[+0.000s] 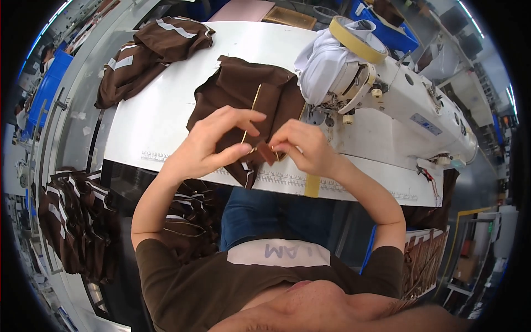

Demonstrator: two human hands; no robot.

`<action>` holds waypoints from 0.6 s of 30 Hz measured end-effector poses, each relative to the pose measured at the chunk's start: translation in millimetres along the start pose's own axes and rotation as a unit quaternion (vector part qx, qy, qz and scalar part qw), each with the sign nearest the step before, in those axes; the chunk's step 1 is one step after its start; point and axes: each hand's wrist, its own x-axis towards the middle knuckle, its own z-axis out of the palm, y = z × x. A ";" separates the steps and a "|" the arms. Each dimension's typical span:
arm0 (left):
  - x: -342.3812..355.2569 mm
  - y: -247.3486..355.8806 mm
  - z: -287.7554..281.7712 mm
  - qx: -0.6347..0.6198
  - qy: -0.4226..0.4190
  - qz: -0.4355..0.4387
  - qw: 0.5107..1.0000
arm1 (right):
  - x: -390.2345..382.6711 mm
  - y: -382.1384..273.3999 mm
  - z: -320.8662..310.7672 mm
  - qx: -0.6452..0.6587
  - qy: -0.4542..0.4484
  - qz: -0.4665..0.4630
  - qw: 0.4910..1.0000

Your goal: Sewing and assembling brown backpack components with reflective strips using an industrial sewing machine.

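Note:
A dark brown fabric piece [238, 80] lies on the white sewing table, with a zipper [256, 99] of gold teeth running toward me. At the zipper's near end is a small reddish-brown tab [266, 154]. My left hand [213, 141] is over the fabric's left side, thumb and index finger apart, with the thumb tip beside the gold teeth. The fingers of my right hand [304, 146] are pinched together at the zipper end, right by the tab. What exactly lies between those fingertips is partly hidden.
A white sewing machine [409, 105] stands at the right, with white cloth [321, 66] and a yellow tape roll [357, 41] on it. Brown pieces [160, 50] are piled at the far left. More brown bundles [77, 221] hang at lower left. A ruler strip [343, 185] follows the table's front edge.

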 end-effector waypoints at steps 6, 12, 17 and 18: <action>10.4 15.4 -5.2 0.057 0.003 0.065 0.996 | 50.8 -23.5 -21.5 0.035 -0.013 0.021 0.999; 5.8 36.6 -39.8 0.037 0.270 0.129 0.954 | 39.0 -11.8 -31.2 -0.070 -0.045 -0.016 0.996; 22.3 37.5 -7.9 -0.138 0.264 -0.037 0.954 | 34.8 -38.5 -21.3 -0.078 0.080 0.120 0.986; 23.0 37.0 -2.8 -0.145 0.248 -0.050 0.957 | 34.1 -53.2 -15.3 -0.053 0.126 0.188 0.973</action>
